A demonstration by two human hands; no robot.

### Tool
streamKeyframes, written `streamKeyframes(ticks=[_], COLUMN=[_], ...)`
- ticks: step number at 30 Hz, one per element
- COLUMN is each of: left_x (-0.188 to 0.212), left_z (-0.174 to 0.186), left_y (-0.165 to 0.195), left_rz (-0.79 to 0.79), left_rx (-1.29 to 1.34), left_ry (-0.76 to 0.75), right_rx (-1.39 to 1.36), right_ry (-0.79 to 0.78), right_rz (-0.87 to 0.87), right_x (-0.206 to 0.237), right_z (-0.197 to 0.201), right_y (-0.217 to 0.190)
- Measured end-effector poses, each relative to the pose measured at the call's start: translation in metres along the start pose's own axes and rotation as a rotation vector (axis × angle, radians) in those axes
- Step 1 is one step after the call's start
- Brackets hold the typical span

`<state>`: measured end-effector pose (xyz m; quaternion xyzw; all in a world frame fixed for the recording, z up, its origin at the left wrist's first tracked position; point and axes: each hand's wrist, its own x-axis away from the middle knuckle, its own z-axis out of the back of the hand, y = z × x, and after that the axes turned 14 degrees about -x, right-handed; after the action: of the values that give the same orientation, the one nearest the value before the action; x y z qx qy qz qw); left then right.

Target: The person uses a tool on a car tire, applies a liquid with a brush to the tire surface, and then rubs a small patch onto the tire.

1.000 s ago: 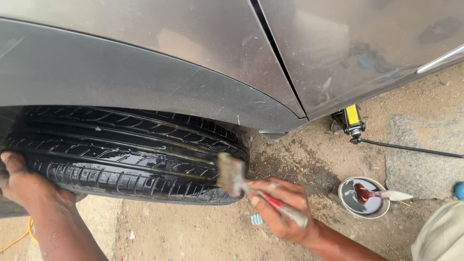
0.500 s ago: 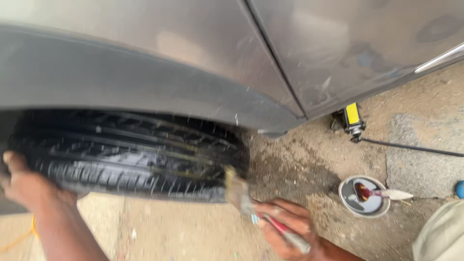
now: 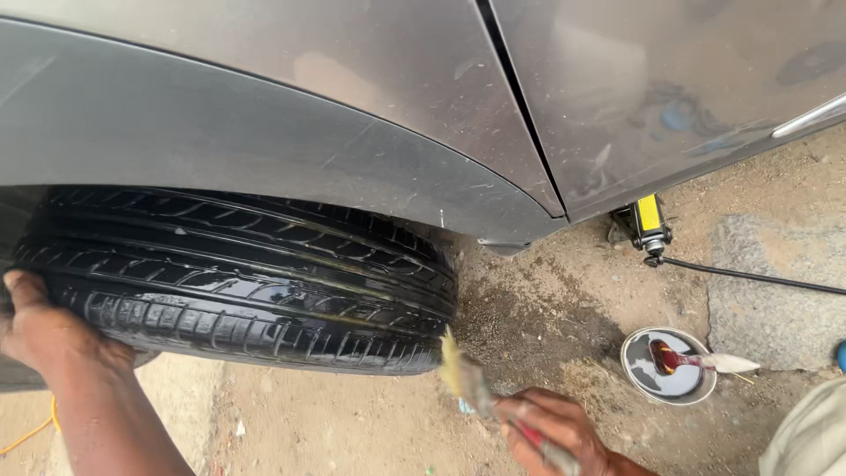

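Head view: brush (image 3: 465,375) at tyre (image 3: 247,282) edge.

One head-worn view, looking steeply down and close in: the tyre (image 3: 238,282) fills the left, the grey car body (image 3: 370,115) runs across the far edge, bare dirt ground (image 3: 564,300) lies right, both forearms enter from the near edge.

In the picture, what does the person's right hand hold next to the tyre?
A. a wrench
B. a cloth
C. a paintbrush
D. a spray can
C: the right hand grips a paintbrush by its handle, with the pale bristles beside the lower edge of the shiny black tyre, while the left hand rests on the tyre's tread.
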<state>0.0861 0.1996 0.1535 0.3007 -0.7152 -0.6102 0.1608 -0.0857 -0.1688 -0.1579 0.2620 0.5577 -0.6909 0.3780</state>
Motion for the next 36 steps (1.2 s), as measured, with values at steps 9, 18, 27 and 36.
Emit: streamKeyframes(ticks=[9,18,27,36], left_x=[-0.004,0.049,0.024,0.024], left_z=[-0.003,0.027,0.067,0.075], left_y=[-0.004,-0.070,-0.106,-0.106], left_rz=[0.026,-0.398,-0.395,-0.409], left_rx=[-0.295,-0.509,-0.413,-0.447], left_ry=[-0.209,-0.006,0.031,0.047], right_rx=[-0.482,-0.482,0.063,-0.317], right_ry=[0.119,0.284,0.294,0.329], right_rz=[-0.166,-0.447,0.170,-0.234], right_x=[-0.041,0.001,-0.081,-0.040], right_z=[0.000,0.025,0.023,0.013], right_y=[-0.018,0.025,0.052,0.090])
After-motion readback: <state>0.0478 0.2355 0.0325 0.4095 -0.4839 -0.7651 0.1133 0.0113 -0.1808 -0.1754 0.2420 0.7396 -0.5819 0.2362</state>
